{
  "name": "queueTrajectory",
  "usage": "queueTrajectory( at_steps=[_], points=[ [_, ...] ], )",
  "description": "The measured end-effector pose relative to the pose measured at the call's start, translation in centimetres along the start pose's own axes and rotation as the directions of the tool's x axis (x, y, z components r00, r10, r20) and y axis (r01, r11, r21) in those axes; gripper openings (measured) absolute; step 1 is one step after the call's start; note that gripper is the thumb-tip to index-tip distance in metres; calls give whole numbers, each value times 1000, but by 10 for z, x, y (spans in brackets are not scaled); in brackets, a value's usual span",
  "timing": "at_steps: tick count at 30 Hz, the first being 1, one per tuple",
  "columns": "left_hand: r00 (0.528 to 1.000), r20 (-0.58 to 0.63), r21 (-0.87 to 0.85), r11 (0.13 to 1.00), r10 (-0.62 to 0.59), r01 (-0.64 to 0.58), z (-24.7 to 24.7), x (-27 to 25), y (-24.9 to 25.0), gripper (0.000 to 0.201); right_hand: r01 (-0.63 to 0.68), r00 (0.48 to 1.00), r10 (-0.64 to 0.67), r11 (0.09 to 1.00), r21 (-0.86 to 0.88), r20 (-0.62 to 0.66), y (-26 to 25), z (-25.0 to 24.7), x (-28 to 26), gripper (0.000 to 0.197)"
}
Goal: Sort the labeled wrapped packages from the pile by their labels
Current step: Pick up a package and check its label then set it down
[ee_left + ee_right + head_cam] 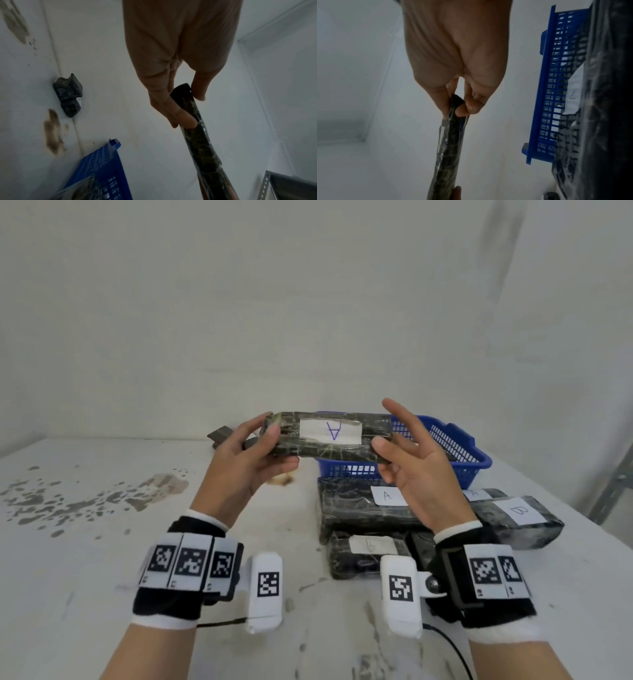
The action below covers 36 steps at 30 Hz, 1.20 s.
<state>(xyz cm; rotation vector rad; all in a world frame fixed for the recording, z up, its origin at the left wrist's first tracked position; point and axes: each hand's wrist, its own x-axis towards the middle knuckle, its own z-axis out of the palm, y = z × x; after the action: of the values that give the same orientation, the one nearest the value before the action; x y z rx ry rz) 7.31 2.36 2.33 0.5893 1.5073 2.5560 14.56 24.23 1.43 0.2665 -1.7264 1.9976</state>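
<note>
I hold a dark wrapped package (325, 440) level in the air, its white label showing an upside-down "A". My left hand (260, 450) grips its left end, thumb on top, fingers underneath. My right hand (397, 446) pinches the right end with thumb and lower fingers while the index finger points up. The wrist views show the same package (197, 132) (450, 135) edge-on between the fingers. Below lies the pile (363, 508) of dark packages labelled "A" and "B".
A blue slotted basket (459, 450) stands behind the held package, near the wall. Two small dark packages (222, 436) (68, 94) lie at the back of the stained white table (102, 542). A metal shelf post (613, 487) rises at the right edge.
</note>
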Motion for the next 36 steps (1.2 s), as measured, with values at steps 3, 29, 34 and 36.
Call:
queueTrajectory(
  at_steps=[3,29,34,36],
  points=[
    [998,7,-1,998,55,-55,3,-4,-4,32,3,1000,-3,1000,1,-17,0,-3,-8,53],
    [979,51,417,887,195,-198,-1,-18,-11,40,56,995,-79,950,-308,-60,9,33,-22,41],
    [972,21,491,844,235,-215,5,-22,-13,47,67,988,-117,917,-393,-105,13,39,-23,48],
    [970,12,507,834,243,-215,7,-24,-13,50,70,985,-128,909,-410,-118,14,41,-24,48]
  ],
)
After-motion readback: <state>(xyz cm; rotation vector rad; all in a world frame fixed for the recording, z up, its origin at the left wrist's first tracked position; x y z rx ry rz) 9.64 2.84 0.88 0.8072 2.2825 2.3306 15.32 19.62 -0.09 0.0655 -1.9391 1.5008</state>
